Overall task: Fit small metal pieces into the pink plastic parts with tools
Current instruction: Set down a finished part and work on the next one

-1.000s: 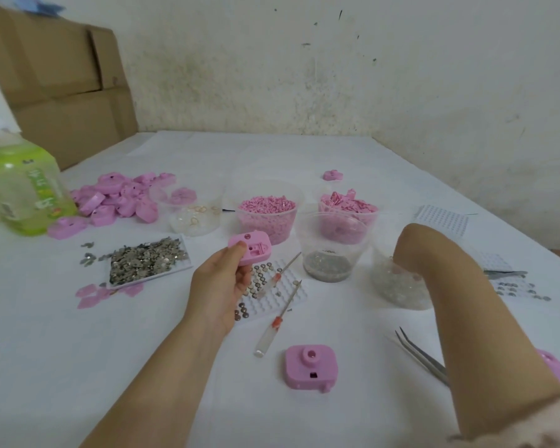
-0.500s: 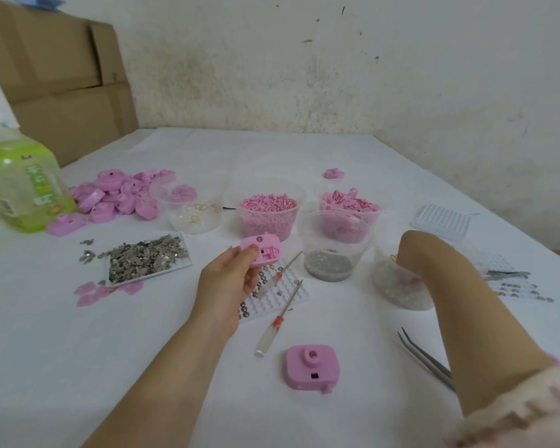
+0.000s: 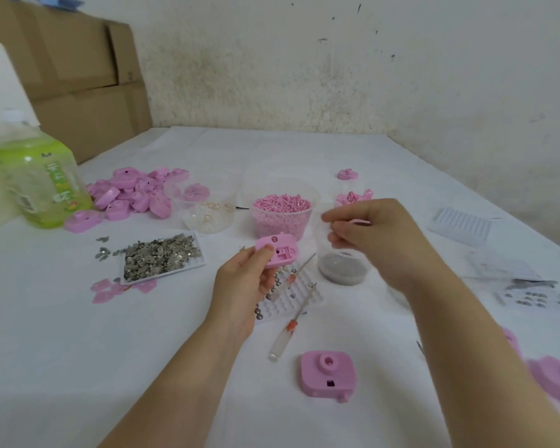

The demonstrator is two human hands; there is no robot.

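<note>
Head view: up and in beside the pink part (image 3: 277, 250) with the right hand (image 3: 382, 237), fingertips (image 3: 328, 218) pinched, on what cannot tell; part gripped in left hand (image 3: 243, 286) fingers. Fitting next, likely.

I counted two screwdrivers (image 3: 300, 269) (image 3: 292, 322), four clear cups (image 3: 207, 218) (image 3: 282, 221) (image 3: 353, 197) (image 3: 343, 271), one green bottle (image 3: 42, 185) and two cardboard boxes (image 3: 62, 50) (image 3: 91, 121) (the heaped pink parts (image 3: 133, 192) were too piled up to count).

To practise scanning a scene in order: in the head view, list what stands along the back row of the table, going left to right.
Left to right: green bottle → pile of pink plastic parts → clear tub of rings → tub of pink pellets → white grid tray.
</note>
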